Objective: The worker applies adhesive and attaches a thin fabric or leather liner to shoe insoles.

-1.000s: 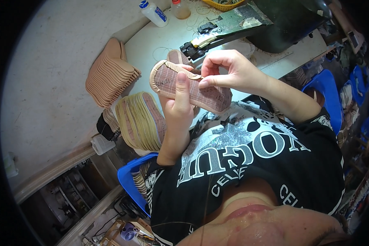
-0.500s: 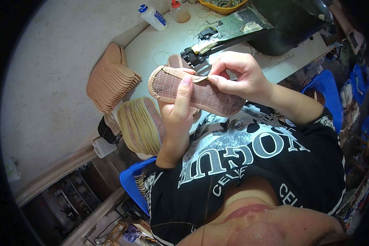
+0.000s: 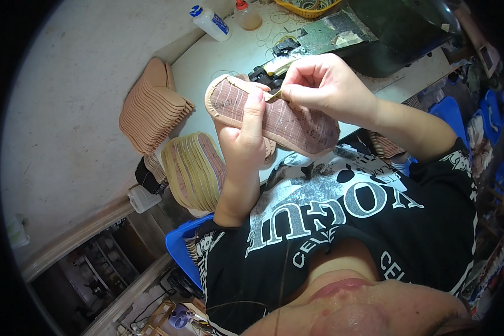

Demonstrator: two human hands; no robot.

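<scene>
A shoe insole is held up before my chest, its brown, grid-marked underside showing and a tan covering folded over its rim. My left hand is closed round its middle, thumb on the underside and most fingers hidden behind. At the far edge, my right hand pinches a narrow edge strip between thumb and forefinger, drawn up a little off the rim. Part of another tan piece shows below the insole by my left hand; how it is supported is hidden.
Left of my arm stand a stack of tan pieces and a stack of yellowish insoles. Behind my hands is a black-armed machine on the white table. Two bottles and a yellow basket are farther back.
My right hand has moved slightly up and left, lifting the edge strip. The insole has tilted and risen a little with my left hand still holding it.
</scene>
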